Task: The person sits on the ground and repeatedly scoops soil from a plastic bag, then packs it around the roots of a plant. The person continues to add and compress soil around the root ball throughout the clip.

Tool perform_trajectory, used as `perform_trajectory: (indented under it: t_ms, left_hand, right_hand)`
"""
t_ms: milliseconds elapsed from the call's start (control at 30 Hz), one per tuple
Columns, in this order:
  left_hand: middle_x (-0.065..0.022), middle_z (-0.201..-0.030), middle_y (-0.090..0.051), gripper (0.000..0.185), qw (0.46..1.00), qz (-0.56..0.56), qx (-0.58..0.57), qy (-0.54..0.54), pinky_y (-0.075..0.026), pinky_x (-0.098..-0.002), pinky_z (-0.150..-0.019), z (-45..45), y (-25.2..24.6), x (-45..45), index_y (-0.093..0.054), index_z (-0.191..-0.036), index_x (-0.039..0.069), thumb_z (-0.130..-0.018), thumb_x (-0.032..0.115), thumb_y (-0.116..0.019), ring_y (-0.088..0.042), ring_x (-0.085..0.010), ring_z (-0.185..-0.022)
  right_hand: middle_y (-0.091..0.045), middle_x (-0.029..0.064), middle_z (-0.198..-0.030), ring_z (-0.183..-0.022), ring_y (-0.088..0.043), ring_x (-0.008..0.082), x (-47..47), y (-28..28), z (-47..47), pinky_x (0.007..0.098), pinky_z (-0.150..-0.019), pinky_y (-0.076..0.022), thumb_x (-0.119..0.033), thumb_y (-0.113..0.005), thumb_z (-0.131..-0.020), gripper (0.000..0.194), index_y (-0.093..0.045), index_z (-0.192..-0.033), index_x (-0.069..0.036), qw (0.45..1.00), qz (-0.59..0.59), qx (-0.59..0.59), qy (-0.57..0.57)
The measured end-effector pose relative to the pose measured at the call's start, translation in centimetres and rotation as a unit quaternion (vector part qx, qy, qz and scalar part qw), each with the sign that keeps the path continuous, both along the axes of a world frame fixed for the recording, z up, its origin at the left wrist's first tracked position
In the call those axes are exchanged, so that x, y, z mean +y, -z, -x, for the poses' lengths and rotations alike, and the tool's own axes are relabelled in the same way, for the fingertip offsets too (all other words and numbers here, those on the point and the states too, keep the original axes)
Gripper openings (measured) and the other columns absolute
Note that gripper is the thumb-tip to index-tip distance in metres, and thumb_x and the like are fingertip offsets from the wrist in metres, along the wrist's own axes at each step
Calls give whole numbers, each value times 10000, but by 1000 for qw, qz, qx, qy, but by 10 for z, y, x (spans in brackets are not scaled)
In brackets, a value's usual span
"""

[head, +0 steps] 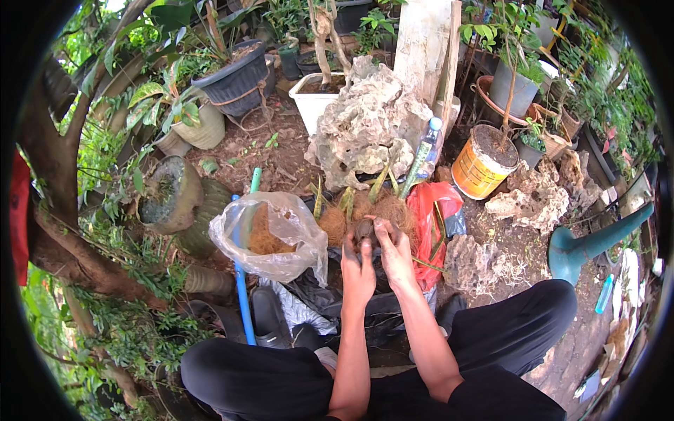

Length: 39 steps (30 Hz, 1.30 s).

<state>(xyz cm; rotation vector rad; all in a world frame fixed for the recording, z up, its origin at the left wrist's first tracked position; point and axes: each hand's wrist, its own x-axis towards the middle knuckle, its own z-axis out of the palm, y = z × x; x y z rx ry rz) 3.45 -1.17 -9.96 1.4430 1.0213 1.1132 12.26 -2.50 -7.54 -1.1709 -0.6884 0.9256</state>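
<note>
My left hand (359, 271) and my right hand (395, 258) meet in front of me, their soil-stained fingers around a dark brown lump (364, 229), seemingly packed soil. Just beyond it sit balls of brown coconut-like fibre (333, 225) with snake plant leaves (378, 184) sticking up. To the left, an opened clear plastic bag (308, 263) contains more loose brown fibre (267, 234). A crumpled red plastic bag (424, 210) lies right of my hands. Below them, black plastic sheeting (374, 308) is partly hidden by my forearms.
A pitted rock (368, 116) stands ahead, with a capped plastic bottle (430, 142) beside it. A blue pipe (243, 300) runs left of my feet. At right are an orange-and-white planted bucket (482, 166), a smaller rock (474, 263) and a curved green object (590, 244).
</note>
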Motion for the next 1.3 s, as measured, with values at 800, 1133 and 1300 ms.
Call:
perform_trajectory:
  t_ms: [800,1133,1300]
  left_hand:
    - [-164,-723,-636,387,995,84,5,-61,-486,-367,-565,-5,-6,-4,-538,-1002,-53,-1023,332,-512,-630,-202,-608]
    - [-167,-843,-679,379,998,-6,50,-42,-513,-335,-739,-14,-12,-9,-610,-1006,-67,-925,296,-685,-663,-201,-790]
    - [-167,-868,-682,403,995,41,2,-95,-506,-356,-777,-10,6,-2,-610,-1041,-72,-962,323,-624,-654,-235,-822]
  right_hand:
    - [-620,112,-578,-528,-589,197,9,47,-19,303,-568,-474,-725,-212,-957,906,-619,-618,10,985,76,-55,147]
    - [-535,32,-621,-586,-482,142,12,46,-18,294,-590,-404,-650,-182,-1010,795,-575,-702,-31,984,83,-70,140]
    - [-601,94,-758,-728,-555,210,11,38,-7,354,-721,-446,-570,-234,-1038,718,-603,-839,13,980,95,-146,96]
